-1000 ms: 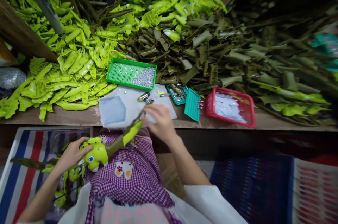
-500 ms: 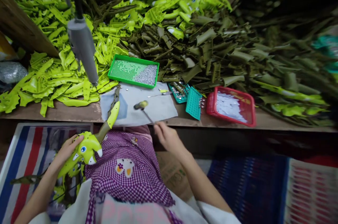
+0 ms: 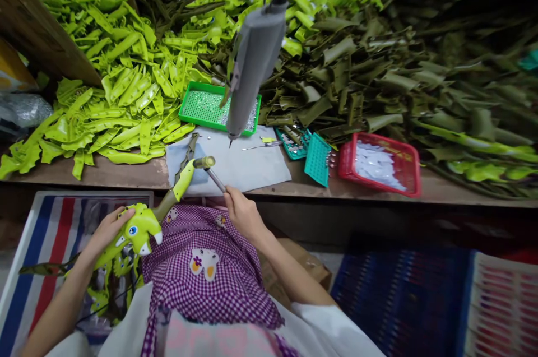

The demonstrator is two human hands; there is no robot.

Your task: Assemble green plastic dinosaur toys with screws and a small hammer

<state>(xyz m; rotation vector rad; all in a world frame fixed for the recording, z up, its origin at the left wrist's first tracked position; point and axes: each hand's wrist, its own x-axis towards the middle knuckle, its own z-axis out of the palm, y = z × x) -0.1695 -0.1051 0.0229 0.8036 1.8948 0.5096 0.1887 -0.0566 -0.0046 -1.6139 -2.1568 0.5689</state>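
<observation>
My left hand (image 3: 105,232) grips the head of a lime-green toy dinosaur (image 3: 140,231) at my lap; its olive and green neck slants up onto a grey cloth (image 3: 247,166) on the bench. My right hand (image 3: 244,212) holds a small hammer (image 3: 209,168) by its thin handle, the head resting against the toy's neck. A grey hanging electric screwdriver (image 3: 252,68) dangles above the cloth, its tip just over it, touched by neither hand.
A green tray of screws (image 3: 202,107), teal trays (image 3: 315,158) and a red basket (image 3: 414,172) stand on the wooden bench (image 3: 126,175). Heaps of lime-green parts (image 3: 117,82) and olive parts (image 3: 378,77) fill the back. A striped bag (image 3: 37,233) with more toys lies at left.
The hanging screwdriver has swung from the left to the middle above the cloth. My right hand picked up the hammer and brought its head to the toy's neck. The toy's neck now rests on the cloth.
</observation>
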